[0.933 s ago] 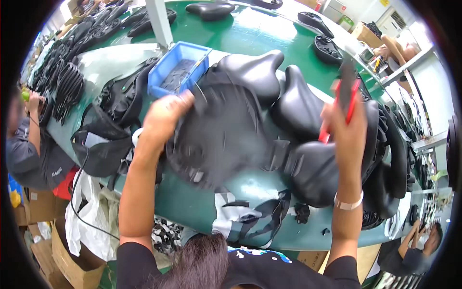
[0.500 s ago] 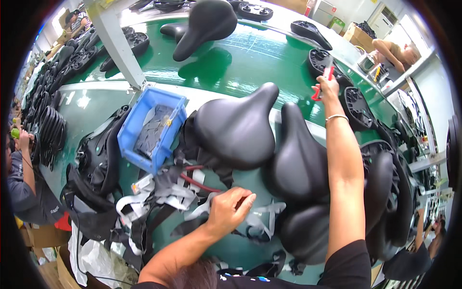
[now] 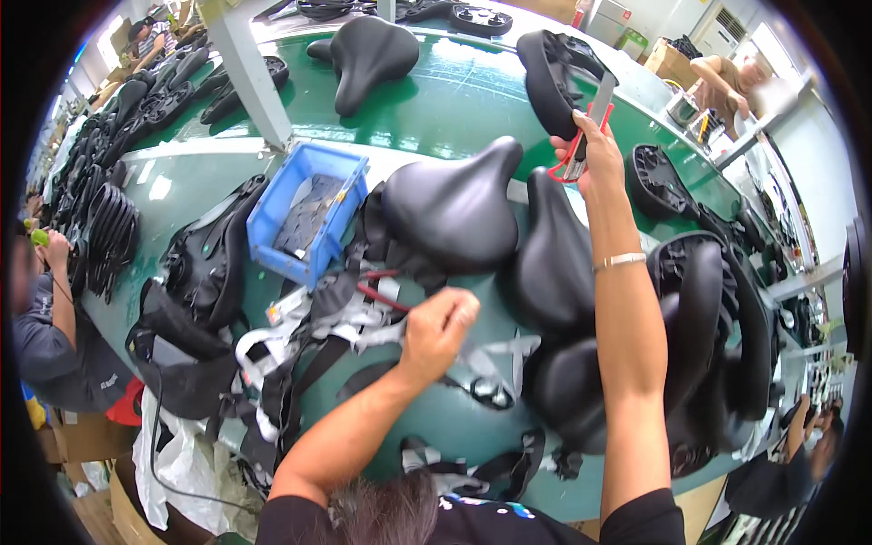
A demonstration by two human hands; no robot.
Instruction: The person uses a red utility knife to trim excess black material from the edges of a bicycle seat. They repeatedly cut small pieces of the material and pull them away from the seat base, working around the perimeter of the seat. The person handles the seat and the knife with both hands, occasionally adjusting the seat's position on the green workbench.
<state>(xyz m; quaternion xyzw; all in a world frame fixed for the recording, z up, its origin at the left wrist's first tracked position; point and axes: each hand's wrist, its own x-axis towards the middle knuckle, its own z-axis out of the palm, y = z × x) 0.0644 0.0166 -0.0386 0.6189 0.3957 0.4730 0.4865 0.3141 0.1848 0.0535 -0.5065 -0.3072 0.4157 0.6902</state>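
Observation:
My right hand (image 3: 597, 156) is stretched out over the green belt, closed around red-handled scissors (image 3: 572, 156). The same hand pinches the near end of a black bicycle saddle (image 3: 547, 84), tilted so its ribbed underside partly shows. My left hand (image 3: 440, 334) is curled closed over the bench, with nothing visible in it. Beside it lie red handles (image 3: 381, 292) among black and grey scraps (image 3: 350, 318). Finished-looking black saddles (image 3: 454, 213) lie top up between my hands, and another saddle (image 3: 556, 263) sits under my right forearm.
A blue bin (image 3: 307, 213) of dark flat pieces stands at the left, near a white post (image 3: 243, 73). One more saddle (image 3: 374, 59) rests on the green belt (image 3: 463, 91). Saddles are piled along the right (image 3: 708, 300) and far left. People work at both sides.
My right hand has taken hold of a saddle from the belt, lifting it with the scissors still in hand, and drawn back slightly. My left hand has curled tighter. The view has shifted.

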